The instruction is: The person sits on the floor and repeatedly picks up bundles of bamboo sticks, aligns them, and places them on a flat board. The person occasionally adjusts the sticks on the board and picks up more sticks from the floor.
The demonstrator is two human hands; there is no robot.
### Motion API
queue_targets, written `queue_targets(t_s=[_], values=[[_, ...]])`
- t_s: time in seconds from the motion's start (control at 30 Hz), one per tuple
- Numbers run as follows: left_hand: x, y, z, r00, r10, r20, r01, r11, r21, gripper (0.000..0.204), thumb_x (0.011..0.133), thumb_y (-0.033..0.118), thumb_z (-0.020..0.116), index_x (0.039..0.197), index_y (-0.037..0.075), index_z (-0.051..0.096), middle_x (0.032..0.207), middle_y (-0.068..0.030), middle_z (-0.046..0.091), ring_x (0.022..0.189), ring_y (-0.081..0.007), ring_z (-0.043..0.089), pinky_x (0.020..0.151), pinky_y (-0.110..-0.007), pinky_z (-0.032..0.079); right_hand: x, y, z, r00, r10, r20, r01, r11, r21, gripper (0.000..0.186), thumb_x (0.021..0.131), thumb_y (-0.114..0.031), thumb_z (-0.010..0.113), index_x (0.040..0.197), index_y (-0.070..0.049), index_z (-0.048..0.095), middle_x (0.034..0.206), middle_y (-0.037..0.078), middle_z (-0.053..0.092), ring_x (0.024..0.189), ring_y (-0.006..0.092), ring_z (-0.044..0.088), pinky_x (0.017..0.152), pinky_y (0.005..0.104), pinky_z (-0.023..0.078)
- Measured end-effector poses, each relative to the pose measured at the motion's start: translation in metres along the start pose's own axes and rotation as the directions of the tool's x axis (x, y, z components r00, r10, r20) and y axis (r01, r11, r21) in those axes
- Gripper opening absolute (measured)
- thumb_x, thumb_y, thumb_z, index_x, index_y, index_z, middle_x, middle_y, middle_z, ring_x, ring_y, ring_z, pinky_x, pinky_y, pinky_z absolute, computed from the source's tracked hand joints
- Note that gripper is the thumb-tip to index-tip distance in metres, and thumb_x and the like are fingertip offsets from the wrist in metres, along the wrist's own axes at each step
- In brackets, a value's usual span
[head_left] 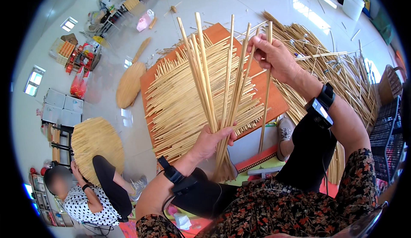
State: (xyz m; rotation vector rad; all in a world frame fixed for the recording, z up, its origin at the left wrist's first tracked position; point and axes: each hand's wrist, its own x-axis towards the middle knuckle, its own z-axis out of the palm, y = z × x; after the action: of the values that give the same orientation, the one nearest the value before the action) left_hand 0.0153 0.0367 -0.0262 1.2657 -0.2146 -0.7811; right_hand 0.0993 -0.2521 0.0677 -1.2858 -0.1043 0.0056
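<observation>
My left hand point(214, 140) is closed around the lower part of a bundle of pale straw-like stalks point(206, 82), whose tops fan apart. In my right hand point(274, 56), thumb and fingers pinch a single stalk point(265, 105) that hangs down, apart from most of the bundle. Another stalk of the bundle passes close to those fingertips; whether they touch it I cannot tell. Beneath both hands a reddish-brown board point(274, 93) carries a wide mat of stalks point(192, 97) laid side by side, with uneven ends.
A large heap of loose stalks point(317, 54) lies on the floor at right, near a dark crate point(385, 124). Round woven mats point(130, 84) lie at left. A co-worker point(92, 204) sits at lower left holding a round stalk piece point(97, 148). A white bucket point(353, 3) stands far right.
</observation>
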Motion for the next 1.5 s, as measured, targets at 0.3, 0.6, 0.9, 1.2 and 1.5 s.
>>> queue_targets(t_s=[0.3,0.6,0.9,1.2,1.5], values=[[0.001,0.000,0.011,0.997,0.023,-0.068,-0.023,1.000,0.003,0.029,0.098,0.015,0.064,0.121,-0.001,0.062,0.083,-0.0082,0.068,0.068,-0.0158,0.066,0.063,-0.028,0.055,-0.023,0.002,0.009,0.991,0.127,0.051,-0.113,0.969,-0.221,0.029,0.106,-0.032,0.055,0.094,-0.007,0.064,0.084,-0.001,0.063,0.068,0.0038,0.052,0.048,0.0174,0.039],[0.005,0.000,0.017,0.991,0.092,-0.097,-0.085,0.993,0.078,0.025,0.096,0.011,0.064,0.118,-0.001,0.063,0.085,-0.0084,0.069,0.070,-0.0167,0.067,0.064,-0.029,0.056,-0.027,-0.003,0.008,0.999,0.052,0.004,-0.047,0.926,-0.373,0.032,0.107,-0.033,0.052,0.093,-0.006,0.064,0.081,0.000,0.061,0.072,0.0058,0.056,0.052,0.0198,0.047],[0.005,0.000,0.001,0.966,0.170,-0.193,-0.167,0.985,0.030,0.021,0.100,0.021,0.063,0.109,0.002,0.066,0.089,-0.0076,0.070,0.081,-0.0163,0.069,0.073,-0.030,0.056,-0.008,-0.038,-0.083,0.840,-0.194,-0.507,0.262,0.963,0.066,0.025,0.105,-0.029,0.054,0.100,-0.004,0.054,0.074,0.002,0.055,0.055,0.0109,0.051,0.051,0.0259,0.047],[0.007,0.001,0.003,0.976,0.194,-0.097,-0.198,0.980,-0.032,0.019,0.100,0.021,0.064,0.111,0.006,0.062,0.076,-0.0023,0.061,0.072,-0.0130,0.059,0.071,-0.029,0.050,-0.038,-0.043,-0.043,0.955,-0.080,-0.285,0.062,0.995,-0.071,0.022,0.094,-0.026,0.071,0.094,-0.007,0.059,0.062,-0.007,0.046,0.044,0.0023,0.035,0.037,0.0186,0.026],[0.026,-0.011,0.025,0.967,0.180,-0.180,-0.189,0.982,-0.031,0.012,0.098,0.014,0.066,0.101,0.005,0.059,0.073,0.0016,0.056,0.065,-0.0079,0.055,0.063,-0.023,0.048,-0.058,-0.013,0.048,0.997,0.035,0.066,0.006,0.846,-0.534,0.061,0.084,-0.040,0.080,0.125,0.001,0.060,0.091,0.007,0.065,0.080,0.0152,0.063,0.072,0.0300,0.054]])
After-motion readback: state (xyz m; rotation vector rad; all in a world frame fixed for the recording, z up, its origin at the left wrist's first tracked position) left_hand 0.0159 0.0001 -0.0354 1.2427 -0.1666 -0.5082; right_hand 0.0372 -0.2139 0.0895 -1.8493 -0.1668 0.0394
